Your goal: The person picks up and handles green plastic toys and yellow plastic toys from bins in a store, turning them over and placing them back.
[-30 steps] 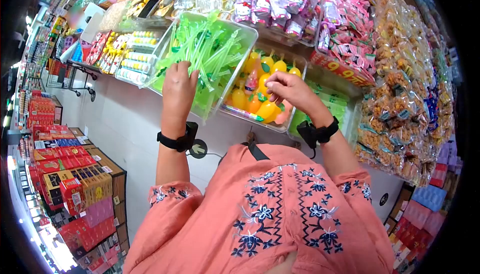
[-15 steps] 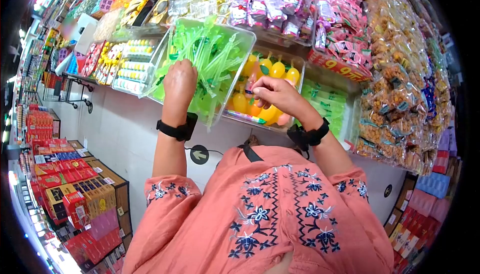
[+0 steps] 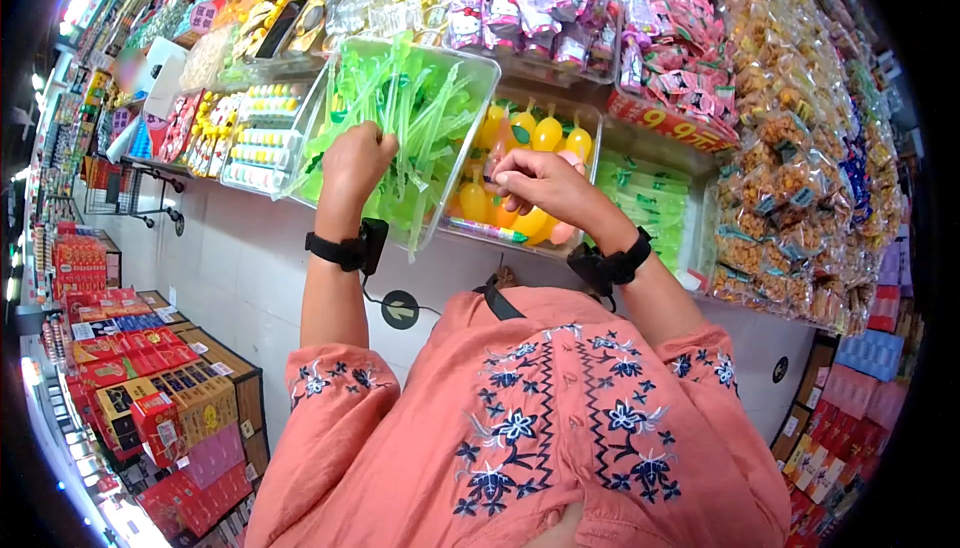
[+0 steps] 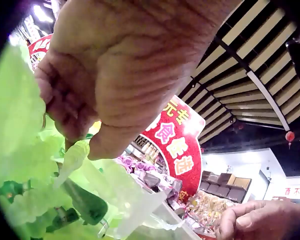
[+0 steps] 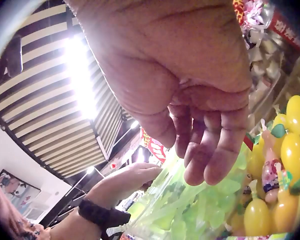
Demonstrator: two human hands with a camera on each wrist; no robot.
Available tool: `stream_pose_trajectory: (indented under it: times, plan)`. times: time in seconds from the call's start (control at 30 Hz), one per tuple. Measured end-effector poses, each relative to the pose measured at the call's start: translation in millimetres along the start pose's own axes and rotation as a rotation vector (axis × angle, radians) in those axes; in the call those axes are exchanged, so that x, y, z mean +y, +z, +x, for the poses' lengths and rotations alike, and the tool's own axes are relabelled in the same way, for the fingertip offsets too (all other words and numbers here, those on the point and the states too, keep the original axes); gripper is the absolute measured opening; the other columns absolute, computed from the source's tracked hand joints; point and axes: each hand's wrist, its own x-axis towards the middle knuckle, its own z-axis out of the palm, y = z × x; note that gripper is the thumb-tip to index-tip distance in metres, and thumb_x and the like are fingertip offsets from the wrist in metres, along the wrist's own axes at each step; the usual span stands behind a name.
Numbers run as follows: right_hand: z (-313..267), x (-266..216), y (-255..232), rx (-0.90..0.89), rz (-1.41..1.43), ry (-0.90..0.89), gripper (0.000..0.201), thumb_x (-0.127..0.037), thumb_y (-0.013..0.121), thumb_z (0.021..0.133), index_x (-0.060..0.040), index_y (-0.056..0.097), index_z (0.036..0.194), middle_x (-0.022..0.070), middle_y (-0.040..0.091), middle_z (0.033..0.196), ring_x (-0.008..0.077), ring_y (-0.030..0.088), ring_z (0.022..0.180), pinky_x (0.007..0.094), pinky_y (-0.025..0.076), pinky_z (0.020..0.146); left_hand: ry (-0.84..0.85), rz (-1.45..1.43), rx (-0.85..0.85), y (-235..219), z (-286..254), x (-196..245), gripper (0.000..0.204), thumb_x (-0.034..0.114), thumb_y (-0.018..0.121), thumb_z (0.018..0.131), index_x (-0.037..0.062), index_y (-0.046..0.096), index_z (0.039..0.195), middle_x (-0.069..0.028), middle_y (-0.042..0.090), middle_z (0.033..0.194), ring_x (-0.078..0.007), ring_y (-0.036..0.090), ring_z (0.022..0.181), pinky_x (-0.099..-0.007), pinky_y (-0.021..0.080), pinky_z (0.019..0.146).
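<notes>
1. A green packet [image 4: 74, 161] lay in the clear tray [image 3: 487, 98], its tip apparently pinched by the left hand [image 3: 355, 163]. A weak pinch could have let the wrapper slip.
2. Neighbouring packets [image 3: 425, 113] lay crossed over one another; a quick lift could have dragged several over the rim.
3. The right hand [image 3: 550, 183], fingers loosely bent, held nothing above the yellow sweets [image 3: 547, 133]; a low sweep could have disturbed them.
4. A cable [image 3: 385, 303] hung below the left wristband [image 3: 345, 248]; reaching could have snagged it.
</notes>
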Motion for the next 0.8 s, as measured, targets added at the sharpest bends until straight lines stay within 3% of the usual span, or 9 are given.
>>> stream_pose_trajectory:
  times: [0.2,0.43,0.53,0.63,0.8]
  plan:
    - [-4.2,-1.4,-4.8,0.011,0.030,-0.010,0.022,-0.025,0.057,0.099,-0.0046,0.063,0.104,0.0008,0.067,0.089,0.0077,0.065,0.074,0.0241,0.054,0.065,0.005,-0.184,0.178,-17.7,-19.8,9.3,0.026,0.027,0.065,0.086,0.0018,0.060,0.081,-0.0167,0.063,0.073,-0.0365,0.061,0.066,-0.0445,0.049,0.063]
    - [-3.4,-26.4,-7.6,0.025,0.226,-0.110,0.029,-0.023,0.057,0.100,-0.0003,0.061,0.117,0.0049,0.068,0.095,0.0097,0.066,0.072,0.0249,0.055,0.067,0.252,-0.330,0.395,-38.8,-59.1,52.3,0.016,0.013,0.065,0.090,0.0004,0.057,0.086,-0.0148,0.059,0.074,-0.0267,0.056,0.062,-0.0371,0.046,0.059]
    - [-5.1,-43.4,-9.8,0.024,0.334,-0.146,0.037,-0.025,0.060,0.099,0.0017,0.057,0.124,0.0069,0.068,0.100,0.0109,0.067,0.073,0.0256,0.056,0.067,0.291,-0.375,0.424,-36.6,-74.9,79.4,0.013,0.009,0.066,0.089,-0.0003,0.057,0.090,-0.0141,0.058,0.077,-0.0278,0.056,0.065,-0.0375,0.046,0.060]
    - [-11.0,-54.8,-8.1,0.099,0.475,-0.237,0.034,-0.027,0.063,0.098,-0.0016,0.060,0.120,0.0029,0.067,0.083,0.0093,0.067,0.069,0.0220,0.051,0.058,0.329,-0.396,0.447,-19.1,-83.4,101.6,0.013,0.008,0.069,0.084,0.0021,0.059,0.090,-0.0125,0.056,0.078,-0.0277,0.057,0.067,-0.0390,0.046,0.059]
    - [-26.5,-55.7,-24.0,0.143,0.496,-0.260,0.026,-0.026,0.063,0.098,-0.0026,0.061,0.109,0.0037,0.067,0.089,0.0091,0.066,0.068,0.0238,0.055,0.061,0.421,-0.462,0.440,6.6,-93.4,141.0,0.014,0.007,0.070,0.084,0.0022,0.059,0.091,-0.0130,0.055,0.078,-0.0301,0.055,0.068,-0.0412,0.045,0.062]
